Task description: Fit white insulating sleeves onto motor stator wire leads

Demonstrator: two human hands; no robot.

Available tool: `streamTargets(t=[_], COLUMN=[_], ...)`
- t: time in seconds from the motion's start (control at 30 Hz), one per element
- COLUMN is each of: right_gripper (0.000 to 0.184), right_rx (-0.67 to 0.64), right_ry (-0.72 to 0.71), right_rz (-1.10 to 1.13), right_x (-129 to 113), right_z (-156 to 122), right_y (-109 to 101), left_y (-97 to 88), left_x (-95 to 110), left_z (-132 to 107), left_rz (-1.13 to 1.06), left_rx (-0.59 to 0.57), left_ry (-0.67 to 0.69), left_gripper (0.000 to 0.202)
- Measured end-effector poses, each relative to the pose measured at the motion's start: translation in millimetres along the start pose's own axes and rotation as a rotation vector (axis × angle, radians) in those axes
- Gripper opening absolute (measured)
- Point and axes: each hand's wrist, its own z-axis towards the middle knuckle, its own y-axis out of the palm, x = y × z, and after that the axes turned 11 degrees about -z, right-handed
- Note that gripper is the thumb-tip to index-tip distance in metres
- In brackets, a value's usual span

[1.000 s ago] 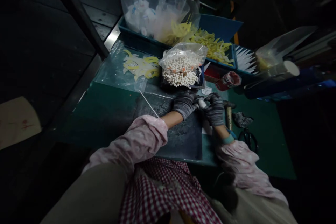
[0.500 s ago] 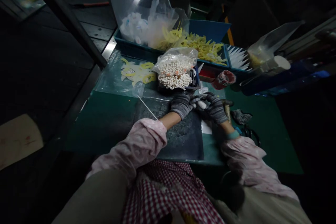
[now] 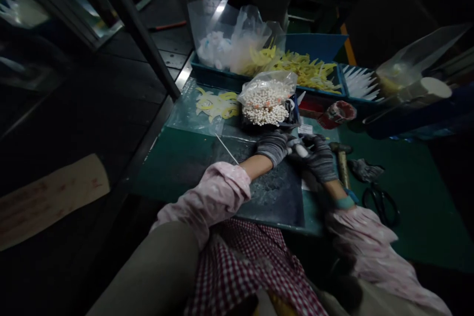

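My left hand point(image 3: 274, 148), in a grey striped knit glove, is closed, with its fingertips pinched over the dark mat point(image 3: 274, 197). Facing it, my right hand point(image 3: 320, 159) wears a matching glove and is closed too. Between the fingertips shows a small pale piece point(image 3: 295, 142), too small and dim to name. A white rounded tip beside it may be a covered thumb. Just beyond my hands lies a bundle of thin white sticks point(image 3: 264, 113) with round ends, partly in a clear bag. One thin white stick point(image 3: 226, 148) lies near my left wrist.
Blue bins at the back hold yellow strips point(image 3: 311, 71), white pointed pieces point(image 3: 358, 83) and bagged white items point(image 3: 217, 49). More yellow and white pieces point(image 3: 217, 104) lie on plastic at left. A hammer point(image 3: 343, 163), red can point(image 3: 336, 114), grey cloth point(image 3: 366, 170) and scissors point(image 3: 381, 202) are at right.
The head view has swung left, so the bench appears further right and the scissors and hammer show more fully. My hands remain close together, with fingers only slightly shifted.
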Motion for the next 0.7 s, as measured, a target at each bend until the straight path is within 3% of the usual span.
streamTargets(t=[0.07,0.17,0.3,0.37,0.47,0.6,0.7], right_gripper=[0.034,0.028,0.03,0.034,0.041,0.04,0.037], right_rx=[0.025,-0.011,-0.458,-0.618,-0.761,-0.79,-0.763], right_ry=[-0.004,-0.089,-0.279,-0.283,-0.279,-0.268,-0.255], right_rz=[-0.016,-0.025,0.035,-0.119,-0.376,-0.495,-0.546], right_x=[-5,-29,-94,-128,-163,-181,-186], right_z=[-8,-27,-47,-48,-43,-39,-39], right_y=[-18,-37,-25,-7,18,37,44], left_y=[-18.2,-50.6,-79.2,-78.7,-64.7,-45.6,-37.0], left_x=[-9,-51,-125,-151,-171,-174,-167], left_z=[-25,-76,-141,-163,-187,-199,-189], left_rz=[0.017,0.008,-0.181,-0.223,-0.256,-0.229,-0.145], left_rx=[-0.038,-0.064,0.292,0.397,0.457,0.505,0.479], left_ry=[0.003,-0.007,-0.056,-0.095,-0.108,-0.053,-0.004], left_gripper=[0.04,0.024,0.017,0.016,0.018,0.021,0.027])
